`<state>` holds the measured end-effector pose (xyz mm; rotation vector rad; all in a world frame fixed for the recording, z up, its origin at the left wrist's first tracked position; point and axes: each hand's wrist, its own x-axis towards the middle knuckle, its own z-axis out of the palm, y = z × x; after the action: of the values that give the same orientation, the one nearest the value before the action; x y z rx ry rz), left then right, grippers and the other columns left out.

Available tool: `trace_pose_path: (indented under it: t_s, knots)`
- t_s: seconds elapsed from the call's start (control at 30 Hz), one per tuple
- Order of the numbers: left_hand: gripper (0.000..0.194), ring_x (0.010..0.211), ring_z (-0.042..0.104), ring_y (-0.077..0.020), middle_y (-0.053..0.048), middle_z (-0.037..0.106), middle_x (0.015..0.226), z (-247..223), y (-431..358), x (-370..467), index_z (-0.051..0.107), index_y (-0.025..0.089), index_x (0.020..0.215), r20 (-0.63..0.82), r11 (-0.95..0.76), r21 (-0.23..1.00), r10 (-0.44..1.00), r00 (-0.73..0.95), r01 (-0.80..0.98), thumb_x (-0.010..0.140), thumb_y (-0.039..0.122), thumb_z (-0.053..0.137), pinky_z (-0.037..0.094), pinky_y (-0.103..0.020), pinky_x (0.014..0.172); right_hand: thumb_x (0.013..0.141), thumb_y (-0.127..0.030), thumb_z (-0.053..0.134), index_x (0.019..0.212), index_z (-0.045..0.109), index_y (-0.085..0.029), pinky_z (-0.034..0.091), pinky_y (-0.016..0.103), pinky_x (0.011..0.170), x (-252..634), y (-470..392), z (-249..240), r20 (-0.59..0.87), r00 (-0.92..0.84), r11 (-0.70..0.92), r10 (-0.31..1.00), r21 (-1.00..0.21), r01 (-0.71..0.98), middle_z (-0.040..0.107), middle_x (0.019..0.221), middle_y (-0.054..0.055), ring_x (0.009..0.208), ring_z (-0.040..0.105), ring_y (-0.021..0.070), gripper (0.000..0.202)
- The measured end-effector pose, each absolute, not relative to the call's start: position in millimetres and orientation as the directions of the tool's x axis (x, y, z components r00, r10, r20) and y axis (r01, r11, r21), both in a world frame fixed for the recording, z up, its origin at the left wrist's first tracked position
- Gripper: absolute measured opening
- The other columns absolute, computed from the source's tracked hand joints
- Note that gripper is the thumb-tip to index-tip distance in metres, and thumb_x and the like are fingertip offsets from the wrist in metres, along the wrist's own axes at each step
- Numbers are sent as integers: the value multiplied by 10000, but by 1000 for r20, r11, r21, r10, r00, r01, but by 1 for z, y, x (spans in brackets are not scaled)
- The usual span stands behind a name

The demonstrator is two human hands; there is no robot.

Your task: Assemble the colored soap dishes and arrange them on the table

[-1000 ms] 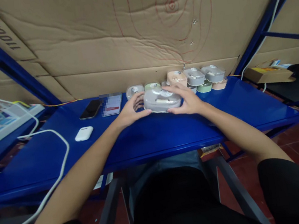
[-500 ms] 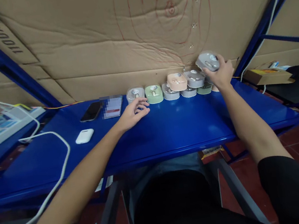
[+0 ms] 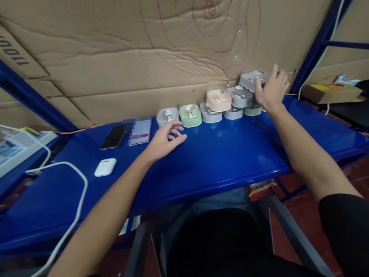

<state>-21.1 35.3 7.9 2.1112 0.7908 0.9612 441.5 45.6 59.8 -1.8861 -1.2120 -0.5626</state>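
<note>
My right hand (image 3: 271, 90) is at the far right of a row of small boxes, thumb and fingers spread apart. Just behind its thumb, a grey box with a clear lid (image 3: 248, 81) sits a little tilted, partly hidden by the hand. Beside it, a grey box (image 3: 241, 97) and a peach box (image 3: 218, 101) rest on top of a lower row. That row shows a grey box (image 3: 212, 116), another grey box (image 3: 233, 113) and a dark green box (image 3: 252, 110). My left hand (image 3: 166, 141) hovers with loosely curled, parted fingers before a light grey box (image 3: 166, 114) and a green box (image 3: 190, 116), holding nothing.
On the blue table (image 3: 209, 162) lie a dark phone (image 3: 112, 137), a second phone with a lit screen (image 3: 140, 133) and a white earbud case (image 3: 105, 167). A white cable (image 3: 82, 195) runs along the left. Cardboard (image 3: 119, 74) stands behind; blue posts (image 3: 336, 18) flank the table.
The grey box in my right hand has come down and left beside the upper boxes. My right fingers have come off it and spread. The left hand stays put.
</note>
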Motion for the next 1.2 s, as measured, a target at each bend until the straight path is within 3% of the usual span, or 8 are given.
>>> trace_pose_path:
  t_s: [0.17, 0.33, 0.5, 0.77, 0.87, 0.97, 1.1, 1.2]
  knots:
    - [468, 998, 792, -255, -160, 794, 1256, 5, 41, -19, 695, 194, 1323, 449, -611, 718, 773, 448, 335, 924, 414, 804, 638, -403, 826, 1087, -588, 484, 1544, 607, -185, 341, 746, 1268, 374, 21, 56, 828, -15, 276, 560, -169, 946, 595, 1567, 261, 1503, 494, 479, 622]
    - [428, 1009, 792, -276, -149, 816, 1241, 3, 45, -20, 704, 186, 1289, 530, -685, 569, 728, 434, 455, 933, 419, 748, 644, -419, 838, 1094, -536, 516, 1587, 611, -125, 402, 639, 1337, 263, 24, 23, 521, -483, 559, 704, 14, 829, 547, 1724, 261, 1592, 511, 439, 649]
    - [365, 1001, 789, -272, -120, 811, 1221, 3, 44, -20, 706, 208, 1263, 538, -718, 496, 696, 476, 489, 949, 391, 729, 662, -412, 845, 1089, -607, 555, 1729, 447, -77, 254, 671, 1416, 215, 47, 12, 383, -414, 447, 826, 4, 894, 342, 1891, 271, 1773, 269, 472, 838]
    - [341, 1016, 793, -274, -125, 818, 1210, 4, 44, -20, 704, 204, 1248, 573, -727, 462, 682, 454, 508, 952, 369, 725, 668, -415, 852, 1068, -569, 594, 1549, 610, -27, 405, 608, 1301, 226, 19, 25, 355, -452, 462, 818, 60, 885, 636, 1646, 305, 1538, 563, 473, 725]
    - [372, 1068, 799, -287, -137, 819, 1260, 6, 42, -21, 698, 203, 1276, 590, -729, 457, 677, 441, 509, 951, 380, 725, 671, -425, 881, 1101, -589, 509, 1378, 698, -79, 488, 614, 1183, 229, -2, 35, 431, -411, 450, 803, 15, 893, 778, 1370, 270, 1313, 680, 459, 610]
    - [436, 1120, 800, -309, -156, 815, 1293, 8, 39, -21, 689, 198, 1317, 591, -732, 462, 675, 441, 501, 949, 427, 737, 670, -452, 920, 1072, -676, 546, 1361, 713, -111, 556, 640, 1098, 227, -16, 45, 476, -252, 328, 843, -83, 941, 776, 1352, 277, 1285, 707, 485, 656]
    - [597, 1265, 781, -354, -191, 787, 1408, 10, 36, -23, 666, 206, 1414, 537, -738, 523, 674, 506, 428, 930, 527, 807, 649, -520, 1044, 918, -761, 758, 1426, 711, -104, 631, 667, 979, 223, -27, 51, 243, -127, 174, 962, -183, 968, 773, 1347, 317, 1216, 763, 540, 832]
    - [929, 1404, 735, -402, -213, 732, 1545, 9, 36, -23, 612, 241, 1546, 447, -725, 598, 655, 609, 341, 764, 572, 987, 604, -575, 1163, 887, -687, 820, 1535, 656, -166, 656, 626, 993, 228, -31, 51, 154, -367, 397, 917, -271, 877, 788, 1376, 253, 1237, 779, 488, 848]
